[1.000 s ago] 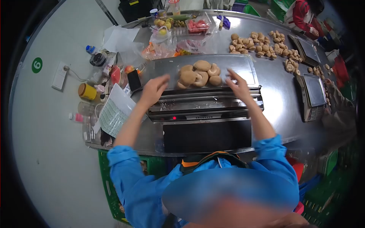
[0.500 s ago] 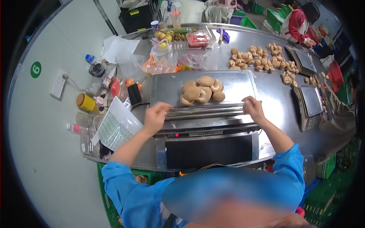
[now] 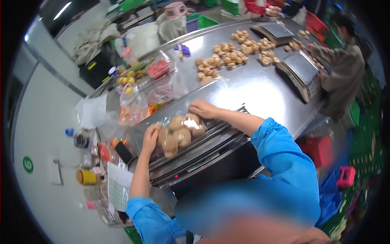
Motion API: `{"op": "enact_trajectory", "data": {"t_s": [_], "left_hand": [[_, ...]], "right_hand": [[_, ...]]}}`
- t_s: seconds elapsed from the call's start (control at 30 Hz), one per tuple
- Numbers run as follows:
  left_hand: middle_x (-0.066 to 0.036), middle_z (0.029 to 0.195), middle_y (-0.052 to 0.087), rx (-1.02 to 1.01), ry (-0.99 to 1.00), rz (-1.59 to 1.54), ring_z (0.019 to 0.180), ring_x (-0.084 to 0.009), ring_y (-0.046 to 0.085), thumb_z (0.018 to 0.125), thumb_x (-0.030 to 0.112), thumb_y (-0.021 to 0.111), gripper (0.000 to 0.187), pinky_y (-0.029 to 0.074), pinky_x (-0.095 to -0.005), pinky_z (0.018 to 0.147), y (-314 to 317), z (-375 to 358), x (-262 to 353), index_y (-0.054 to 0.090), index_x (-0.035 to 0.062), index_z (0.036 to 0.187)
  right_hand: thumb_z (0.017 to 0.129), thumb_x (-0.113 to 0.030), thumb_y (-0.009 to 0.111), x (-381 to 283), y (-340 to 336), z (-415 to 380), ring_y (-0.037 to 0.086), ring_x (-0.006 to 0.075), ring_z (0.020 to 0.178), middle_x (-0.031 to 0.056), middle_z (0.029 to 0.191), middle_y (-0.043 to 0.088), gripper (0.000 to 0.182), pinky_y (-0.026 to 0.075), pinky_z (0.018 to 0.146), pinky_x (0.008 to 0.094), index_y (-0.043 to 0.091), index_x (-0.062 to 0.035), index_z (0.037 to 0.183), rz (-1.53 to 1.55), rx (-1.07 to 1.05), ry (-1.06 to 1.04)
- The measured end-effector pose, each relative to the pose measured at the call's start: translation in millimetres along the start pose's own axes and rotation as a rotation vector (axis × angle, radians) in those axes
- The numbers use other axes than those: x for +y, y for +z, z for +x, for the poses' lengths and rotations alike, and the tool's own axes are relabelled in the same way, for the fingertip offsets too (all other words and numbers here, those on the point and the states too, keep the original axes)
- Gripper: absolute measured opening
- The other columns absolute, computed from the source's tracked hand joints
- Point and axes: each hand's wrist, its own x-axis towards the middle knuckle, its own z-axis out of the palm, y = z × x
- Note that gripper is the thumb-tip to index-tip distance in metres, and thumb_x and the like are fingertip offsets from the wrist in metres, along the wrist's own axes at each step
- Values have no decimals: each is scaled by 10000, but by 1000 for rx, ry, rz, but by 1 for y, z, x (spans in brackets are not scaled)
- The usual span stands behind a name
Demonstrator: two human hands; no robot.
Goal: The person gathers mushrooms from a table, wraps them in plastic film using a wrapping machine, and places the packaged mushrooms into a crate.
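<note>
A small pile of brown-capped mushrooms lies on the metal top of the wrapping machine. Clear plastic film stretches over the pile and throws back bright glints. My left hand is closed at the film's left end, beside the mushrooms. At the far right corner of the pile, my right hand has its fingers closed on the film's other end. The film's exact edges are hard to see, and whether a tray lies beneath the mushrooms is hidden.
Loose mushrooms are heaped further back on the steel table. Two scales stand at the right, near a person in a brown jacket. Plastic bags, a phone and a yellow jar crowd the left side.
Both hands have moved away from me, drawing the film from the machine's near side over the mushrooms. My view has swung to the right and tilted.
</note>
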Motion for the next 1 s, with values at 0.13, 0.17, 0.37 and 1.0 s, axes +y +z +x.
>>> {"op": "enact_trajectory", "data": {"t_s": [0.13,0.17,0.37,1.0], "left_hand": [[-84,971,594,-92,-176,-259,952,-148,519,952,255,376,373,400,-281,834,4,-57,34,545,-57,1064],[-84,971,594,-103,-174,-264,952,-148,519,952,255,376,373,400,-281,834,8,-65,35,545,-57,1064],[-38,769,589,-33,-341,-333,716,-105,505,943,296,393,383,406,-268,645,20,-137,97,612,-10,874],[-159,995,611,-199,-359,-277,946,-234,590,928,360,433,398,484,-321,742,182,-359,51,590,15,1047]], "right_hand": [[936,-327,403,-44,-5,-58,586,349,853,199,898,610,357,447,742,373,562,-11,985,148,-72,157],[936,-328,403,-41,0,-69,590,348,846,200,881,611,360,448,730,374,563,-8,972,123,-52,117],[932,-314,421,-98,-16,-128,500,207,639,158,728,584,361,424,640,350,573,7,866,351,-140,257],[898,-271,497,-23,126,-399,495,87,516,5,659,567,283,391,462,253,608,-66,737,1201,-303,1282]]}}
